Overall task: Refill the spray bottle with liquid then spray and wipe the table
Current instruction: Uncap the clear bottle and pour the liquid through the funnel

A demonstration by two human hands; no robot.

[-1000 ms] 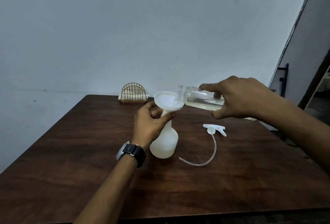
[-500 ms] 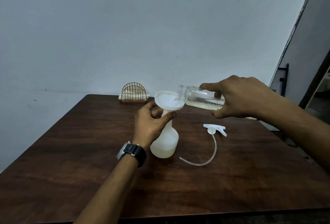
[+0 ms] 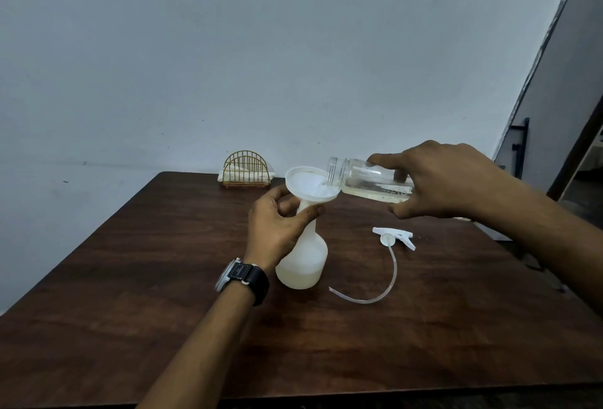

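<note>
Head view: bottle (image 3: pixel 303 265) with funnel (image 3: pixel 310 185), jar (image 3: pixel 365 180) tipped over it.
Wire holder (image 3: pixel 246 168) stands at the tabletop's (image 3: pixel 130 310) far edge, left of centre. Left hand (image 3: pixel 277 229), watch (image 3: pixel 243 278) on its wrist, curls round the bottle neck just under the funnel; the bottle stands mid-frame, pale liquid in its base. Right hand (image 3: pixel 447 180) grips the jar, tipped almost flat, mouth over the funnel rim. Sprayer (image 3: pixel 393 235) with tube lies right of the bottle, apart.
</note>
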